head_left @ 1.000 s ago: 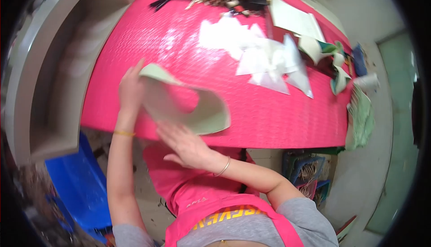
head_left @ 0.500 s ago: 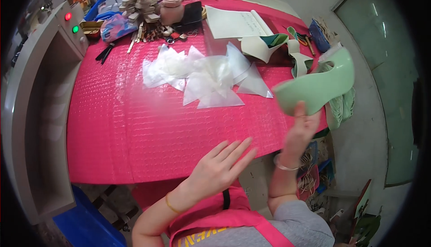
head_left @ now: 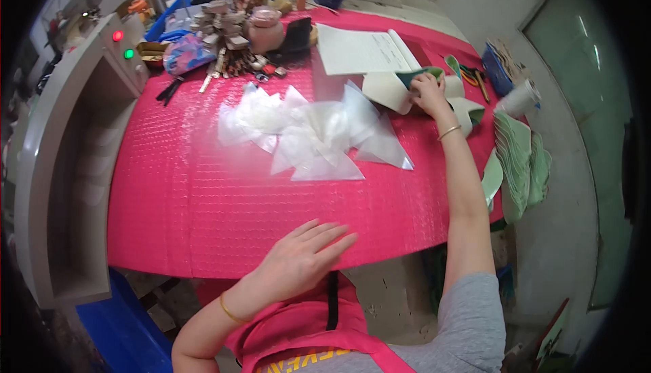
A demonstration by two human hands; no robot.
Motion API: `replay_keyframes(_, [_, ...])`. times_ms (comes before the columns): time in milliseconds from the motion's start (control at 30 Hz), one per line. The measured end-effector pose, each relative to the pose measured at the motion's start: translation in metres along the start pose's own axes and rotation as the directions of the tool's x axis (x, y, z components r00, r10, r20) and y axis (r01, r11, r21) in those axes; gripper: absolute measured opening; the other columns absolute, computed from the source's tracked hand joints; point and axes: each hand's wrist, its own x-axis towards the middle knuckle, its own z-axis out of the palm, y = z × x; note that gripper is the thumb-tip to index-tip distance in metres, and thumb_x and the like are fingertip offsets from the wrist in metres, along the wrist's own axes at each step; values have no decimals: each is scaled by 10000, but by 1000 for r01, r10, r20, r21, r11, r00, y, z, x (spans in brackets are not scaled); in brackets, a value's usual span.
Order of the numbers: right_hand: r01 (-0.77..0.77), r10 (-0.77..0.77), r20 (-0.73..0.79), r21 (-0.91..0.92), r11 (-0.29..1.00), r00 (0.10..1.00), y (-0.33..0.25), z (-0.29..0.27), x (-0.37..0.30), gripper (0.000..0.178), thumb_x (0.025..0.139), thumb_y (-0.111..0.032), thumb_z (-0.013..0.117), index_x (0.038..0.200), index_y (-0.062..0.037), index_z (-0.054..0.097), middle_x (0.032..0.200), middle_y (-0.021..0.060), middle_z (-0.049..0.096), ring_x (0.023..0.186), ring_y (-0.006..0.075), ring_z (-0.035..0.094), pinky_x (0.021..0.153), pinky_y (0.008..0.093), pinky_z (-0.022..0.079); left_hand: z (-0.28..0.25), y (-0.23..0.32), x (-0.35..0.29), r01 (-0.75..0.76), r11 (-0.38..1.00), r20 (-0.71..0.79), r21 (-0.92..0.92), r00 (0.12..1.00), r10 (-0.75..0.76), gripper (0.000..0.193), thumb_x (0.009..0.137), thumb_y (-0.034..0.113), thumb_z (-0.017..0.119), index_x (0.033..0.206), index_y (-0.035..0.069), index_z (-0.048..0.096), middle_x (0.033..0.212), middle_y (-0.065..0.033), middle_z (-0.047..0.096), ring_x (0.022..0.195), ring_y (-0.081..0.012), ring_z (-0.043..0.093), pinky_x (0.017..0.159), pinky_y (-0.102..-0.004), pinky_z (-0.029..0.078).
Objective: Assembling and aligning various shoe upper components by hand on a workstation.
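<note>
Head view: smooth, curved cream-green pieces (head_left: 385, 91) lying near the table's (head_left: 224, 217) right edge.
Right hand (head_left: 428, 93) is touching one, fingers curled, grip unclear; left hand (head_left: 298, 259) is hovering empty, fingers extended.

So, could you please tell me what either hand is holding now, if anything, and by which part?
The left hand holds nothing. The right hand is at the upper edge of curled cream-and-green pieces; whether it grips one cannot be told.
</note>
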Motion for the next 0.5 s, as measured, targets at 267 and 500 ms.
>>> replay_keyframes(267, [135, -166, -56, 846, 516, 984, -207, -168, -16, 181, 726, -45, 625, 861, -4, 511, 672, 107, 561, 562, 118, 553, 493, 300, 434, -64, -51, 25, 177, 442, -91, -879, 850, -520, 723, 741, 271, 659, 1308, -16, 313, 1300, -153, 383, 1213, -209, 347, 1008, -321, 256])
replay_keyframes(500, [-54, -210, 46, 998, -35, 977, -212, -168, -80, 606, 691, -258, 713, 1189, -58, 430, 1020, 150, 587, 1068, 282, 512, 913, 386, 380, -78, -29, -50, 347, 304, 129, -887, 819, -559, 222, 787, 86, 565, 977, -23, 602, 939, -70, 611, 919, -133, 548, 823, -279, 421])
